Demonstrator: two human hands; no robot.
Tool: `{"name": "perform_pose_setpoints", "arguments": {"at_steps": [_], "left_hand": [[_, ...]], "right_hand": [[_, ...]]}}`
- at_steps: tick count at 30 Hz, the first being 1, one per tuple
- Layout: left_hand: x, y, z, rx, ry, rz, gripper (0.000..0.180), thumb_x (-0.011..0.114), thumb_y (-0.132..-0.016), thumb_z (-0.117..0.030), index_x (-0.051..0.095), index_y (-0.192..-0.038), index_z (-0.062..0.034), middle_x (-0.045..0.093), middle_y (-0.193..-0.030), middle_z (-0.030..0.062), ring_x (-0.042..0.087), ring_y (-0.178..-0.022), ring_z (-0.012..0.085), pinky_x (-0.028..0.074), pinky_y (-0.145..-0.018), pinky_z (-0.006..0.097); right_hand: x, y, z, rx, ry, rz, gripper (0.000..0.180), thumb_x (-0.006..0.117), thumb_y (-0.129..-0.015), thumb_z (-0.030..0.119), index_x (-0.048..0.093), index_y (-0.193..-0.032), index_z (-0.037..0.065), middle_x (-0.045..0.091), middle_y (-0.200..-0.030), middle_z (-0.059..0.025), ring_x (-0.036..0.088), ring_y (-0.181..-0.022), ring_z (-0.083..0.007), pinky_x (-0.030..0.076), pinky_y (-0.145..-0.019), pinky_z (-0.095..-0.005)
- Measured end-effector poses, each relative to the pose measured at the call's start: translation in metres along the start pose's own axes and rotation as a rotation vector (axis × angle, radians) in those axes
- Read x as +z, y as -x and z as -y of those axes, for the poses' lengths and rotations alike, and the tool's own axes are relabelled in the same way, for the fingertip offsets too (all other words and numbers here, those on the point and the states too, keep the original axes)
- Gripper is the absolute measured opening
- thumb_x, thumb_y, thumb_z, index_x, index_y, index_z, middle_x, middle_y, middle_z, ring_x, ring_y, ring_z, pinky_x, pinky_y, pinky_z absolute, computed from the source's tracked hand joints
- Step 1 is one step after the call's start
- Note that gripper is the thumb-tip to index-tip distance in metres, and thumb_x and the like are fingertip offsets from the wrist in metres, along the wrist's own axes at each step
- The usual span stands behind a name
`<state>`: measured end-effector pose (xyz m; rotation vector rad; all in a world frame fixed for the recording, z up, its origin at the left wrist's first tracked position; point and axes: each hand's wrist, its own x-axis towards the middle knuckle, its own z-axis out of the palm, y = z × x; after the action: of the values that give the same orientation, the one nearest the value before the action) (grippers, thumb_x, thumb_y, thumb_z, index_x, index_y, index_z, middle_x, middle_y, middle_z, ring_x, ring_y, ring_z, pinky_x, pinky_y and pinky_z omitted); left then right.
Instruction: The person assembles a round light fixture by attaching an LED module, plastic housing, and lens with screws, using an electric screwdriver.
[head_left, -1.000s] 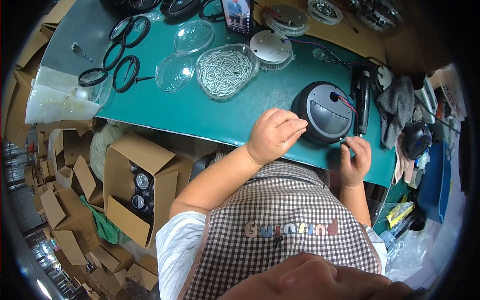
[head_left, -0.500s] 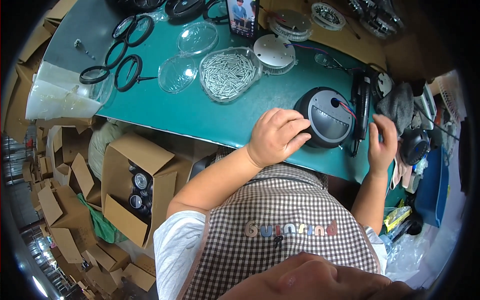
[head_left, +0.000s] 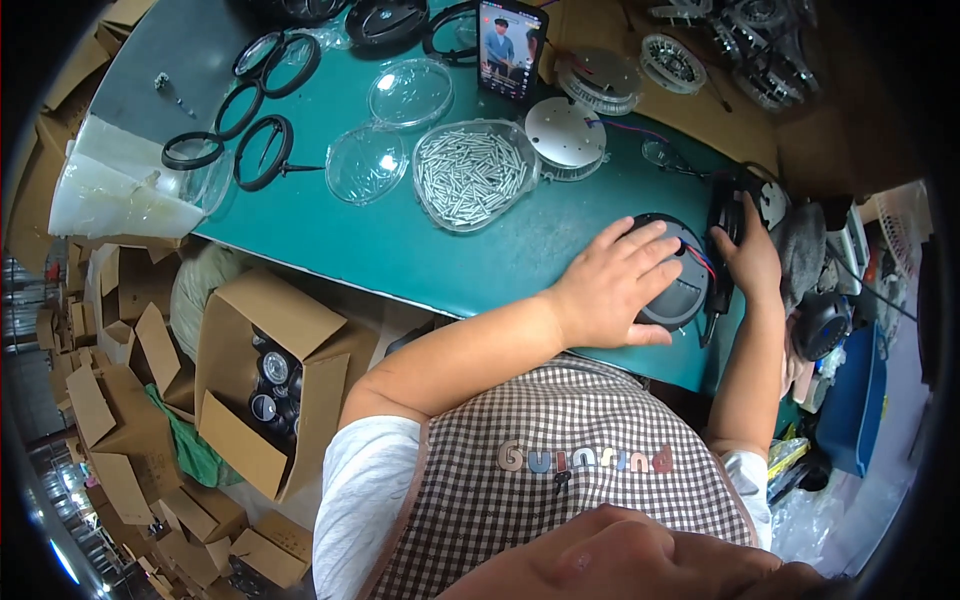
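Note:
My left hand (head_left: 622,285) lies with fingers spread across the top of a round black housing (head_left: 688,300) on the green work table. It covers much of the housing's left side. Red and blue wires (head_left: 700,257) come out of a hole in the housing. Just to the right, my right hand (head_left: 750,255) has its thumb and fingers around a black electric screwdriver (head_left: 718,290), whose tip points toward the table's front edge. A clear tub of silver screws (head_left: 470,172) stands left of the housing, beyond my left hand.
Clear round covers (head_left: 366,165) and black rings (head_left: 262,152) lie on the left. A phone (head_left: 508,50) stands upright at the back, near a silver disc (head_left: 565,133). An open carton (head_left: 270,300) holding black parts is below the table's left edge; a blue bin (head_left: 850,400) is at right.
My left hand has moved from the housing's left edge onto its top, fingers spreading. My right hand has moved forward onto the electric screwdriver and closed around it. The whole view has shifted slightly.

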<state>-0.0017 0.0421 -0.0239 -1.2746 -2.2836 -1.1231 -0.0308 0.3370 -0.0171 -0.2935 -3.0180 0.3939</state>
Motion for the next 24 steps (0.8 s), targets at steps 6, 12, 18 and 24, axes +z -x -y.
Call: {"name": "perform_pose_setpoints", "arguments": {"at_steps": [6, 12, 18, 24], "left_hand": [[0.005, -0.005, 0.003, 0.050, 0.005, 0.001, 0.069, 0.076, -0.074, -0.052, 0.062, -0.122, -0.0052, 0.056, -0.137, 0.0169, 0.048, -0.134, 0.0372, 0.033, -0.113, 0.056], [0.000, -0.012, 0.000, 0.078, -0.004, 0.033, 0.069, 0.076, -0.072, -0.048, 0.061, -0.121, -0.0027, 0.056, -0.135, 0.0191, 0.048, -0.132, 0.0394, 0.034, -0.112, 0.056], [0.006, -0.017, -0.006, 0.107, -0.031, 0.111, 0.069, 0.075, -0.072, -0.047, 0.061, -0.122, -0.0018, 0.054, -0.138, 0.0214, 0.048, -0.132, 0.0392, 0.035, -0.112, 0.056], [0.003, -0.017, -0.005, 0.091, -0.043, 0.142, 0.072, 0.078, -0.067, -0.048, 0.061, -0.120, -0.0018, 0.053, -0.140, 0.0208, 0.049, -0.131, 0.0381, 0.037, -0.111, 0.053]], "right_hand": [[0.006, 0.001, -0.026, -0.035, -0.377, 0.110, 0.088, 0.075, -0.080, 0.027, 0.032, -0.155, 0.009, 0.059, -0.135, -0.0247, 0.061, -0.121, -0.0324, 0.047, -0.101, -0.0379], [-0.014, 0.007, -0.038, 0.234, -0.703, -0.108, 0.075, 0.067, -0.080, 0.017, 0.042, -0.149, 0.003, 0.066, -0.112, -0.0145, 0.064, -0.095, -0.0195, 0.050, -0.084, -0.0284], [-0.095, 0.011, 0.024, -0.138, -1.697, -0.395, 0.050, 0.061, -0.087, 0.012, 0.047, -0.133, 0.000, 0.056, -0.106, -0.0116, 0.054, -0.085, -0.0183, 0.047, -0.078, -0.0300], [-0.085, 0.005, 0.097, -0.637, -1.875, -0.280, 0.055, 0.067, -0.093, 0.024, 0.039, -0.141, 0.015, 0.055, -0.102, -0.0104, 0.054, -0.077, -0.0194, 0.049, -0.073, -0.0378]]}}
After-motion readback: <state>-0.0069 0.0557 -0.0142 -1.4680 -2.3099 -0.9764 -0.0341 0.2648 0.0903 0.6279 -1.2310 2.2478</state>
